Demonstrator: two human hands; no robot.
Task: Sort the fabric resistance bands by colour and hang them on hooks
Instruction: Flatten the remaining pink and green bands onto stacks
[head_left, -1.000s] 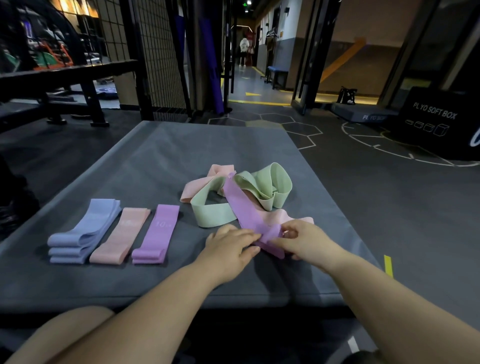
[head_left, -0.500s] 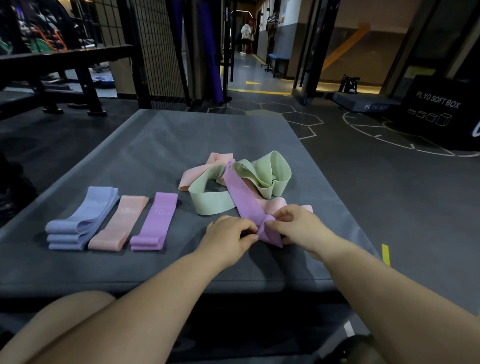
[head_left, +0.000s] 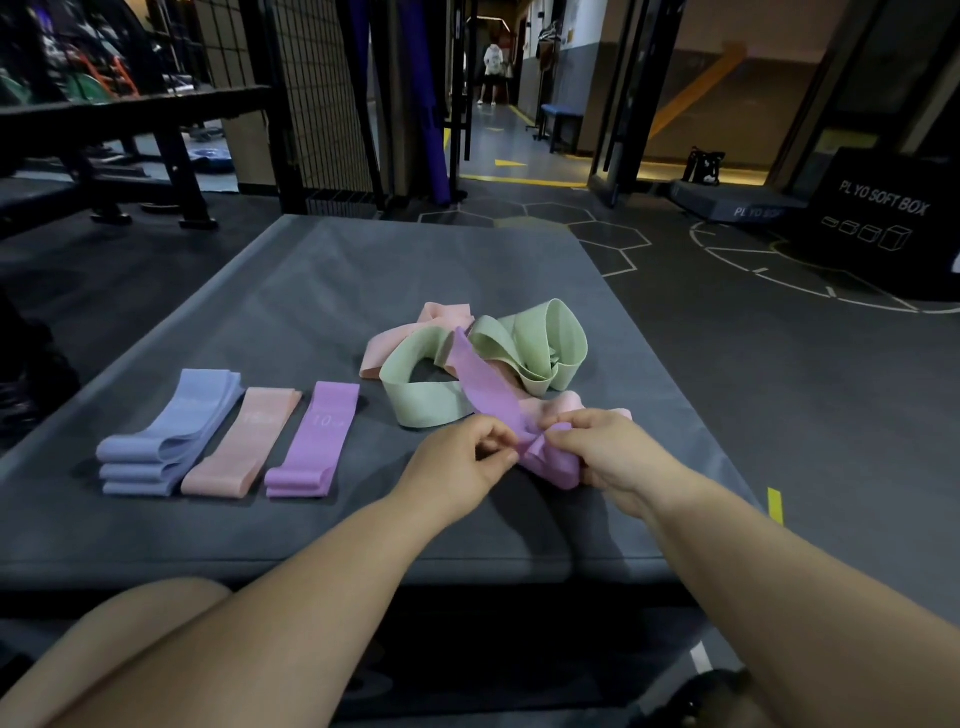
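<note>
Since a second ago the near end of the purple band (head_left: 485, 395) has come up off the mat (head_left: 311, 291), where it lay flat under the hands, and is now bunched between them. The left hand (head_left: 457, 462) pinches the fold with thumb and forefinger, its other fingers curled. The right hand (head_left: 608, 457) curls its fingers round the gathered end. The far end runs up into the pile (head_left: 530, 343) of green and pink bands and lies across a green loop, so the two-handed hold is probably meant to draw it free without dragging the rest. To the left, the blue stack (head_left: 166, 441), peach stack (head_left: 244, 447) and purple stack (head_left: 314, 441) lie flat side by side, sorted by colour. This band likely joins the purple one. No hooks are in view.
</note>
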